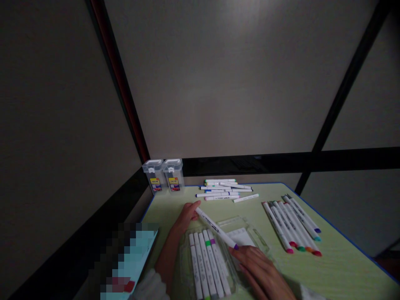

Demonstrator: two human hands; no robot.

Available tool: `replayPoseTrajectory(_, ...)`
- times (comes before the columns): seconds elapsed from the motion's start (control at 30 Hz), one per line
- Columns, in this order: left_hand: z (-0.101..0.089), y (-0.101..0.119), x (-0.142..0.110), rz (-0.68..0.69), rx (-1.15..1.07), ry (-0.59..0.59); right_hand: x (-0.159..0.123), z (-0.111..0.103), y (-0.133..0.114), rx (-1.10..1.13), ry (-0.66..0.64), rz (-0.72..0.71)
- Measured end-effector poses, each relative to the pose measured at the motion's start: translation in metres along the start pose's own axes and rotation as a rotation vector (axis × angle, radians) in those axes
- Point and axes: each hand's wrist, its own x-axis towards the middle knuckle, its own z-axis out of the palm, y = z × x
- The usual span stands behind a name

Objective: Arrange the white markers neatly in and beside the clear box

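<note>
A white marker with a purple tip end slants above an open clear plastic case. At its upper end, my left hand is closed on it with the fingertips. The fingers of my right hand close on the purple lower end. Beneath the held marker, several white markers lie side by side in the left half of the case, some with green or purple bands. A white card lies in the case's other half, partly covered by my right hand.
Loose white markers are heaped at the table's back edge. Another group of markers with coloured ends lies in a row at the right. Two lidded clear boxes stand at the back left corner. A wall rises behind the table.
</note>
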Motion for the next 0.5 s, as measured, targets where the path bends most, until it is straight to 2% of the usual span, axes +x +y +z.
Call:
replayPoseTrajectory(0.23,0.0046,0.0028,-0.0040,0.002,0.126,-0.082,-0.0012,0.0034,0.0016,0.089,-0.056,-0.130)
replayPoseTrajectory(0.5,0.0087,0.0073,-0.0040,0.005,0.249,-0.091,0.0005,0.0028,-0.0036,0.073,-0.006,-0.163)
